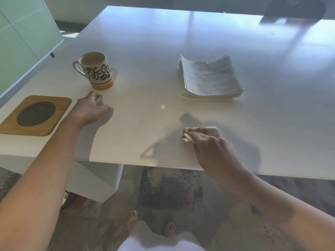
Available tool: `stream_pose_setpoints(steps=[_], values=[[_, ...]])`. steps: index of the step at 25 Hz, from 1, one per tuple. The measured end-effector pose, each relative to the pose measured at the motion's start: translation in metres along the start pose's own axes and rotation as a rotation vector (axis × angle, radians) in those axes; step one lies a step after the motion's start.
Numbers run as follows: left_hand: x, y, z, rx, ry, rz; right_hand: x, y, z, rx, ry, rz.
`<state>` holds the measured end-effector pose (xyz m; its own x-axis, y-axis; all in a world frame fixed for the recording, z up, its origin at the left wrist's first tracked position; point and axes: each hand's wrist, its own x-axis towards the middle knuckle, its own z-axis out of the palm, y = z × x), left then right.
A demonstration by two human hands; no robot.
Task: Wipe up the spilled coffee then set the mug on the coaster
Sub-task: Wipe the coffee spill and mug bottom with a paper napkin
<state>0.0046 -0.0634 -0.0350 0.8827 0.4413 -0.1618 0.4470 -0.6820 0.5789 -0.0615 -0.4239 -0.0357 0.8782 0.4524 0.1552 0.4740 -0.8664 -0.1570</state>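
We find a glossy white table (181, 42) carrying all items under review. Our right hand (213, 151) sits near the table's near edge, its fingers curled and pinching a crumpled, brown-stained white paper towel (192, 134) against the surface. Our left hand (92, 109) hovers or rests just above the table at left, fingers loosely curled and holding nothing; whether it touches the surface we cannot tell. The cream ceramic mug with black "COFFEE" lettering and an orange base band (97, 71) stands upright just beyond the left hand, handle to the left. The square wooden coaster with a dark woven oval inset (36, 115) lies at the near left, apart from the mug. A stack of folded white embossed paper towels (210, 78) lies far right of the mug.
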Motion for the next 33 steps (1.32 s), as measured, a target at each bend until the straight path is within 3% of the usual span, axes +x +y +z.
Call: stream_pose_setpoints(steps=[8,13,21,27,33], values=[[-0.002,0.000,-0.002,0.012,-0.018,0.011,-0.002,-0.024,-0.010,-0.165,-0.208,0.019],[0.000,-0.005,-0.001,-0.004,-0.029,0.022,-0.007,-0.036,-0.015,-0.041,-0.311,0.023],[0.006,-0.012,-0.003,-0.046,-0.046,0.017,0.004,-0.101,-0.013,0.349,-0.240,-0.114],[0.010,-0.017,-0.005,-0.101,-0.079,0.016,0.019,-0.124,0.020,0.706,-0.231,-0.031],[0.014,-0.016,-0.012,-0.132,-0.146,-0.016,0.030,-0.162,0.031,0.526,-0.018,-0.220]])
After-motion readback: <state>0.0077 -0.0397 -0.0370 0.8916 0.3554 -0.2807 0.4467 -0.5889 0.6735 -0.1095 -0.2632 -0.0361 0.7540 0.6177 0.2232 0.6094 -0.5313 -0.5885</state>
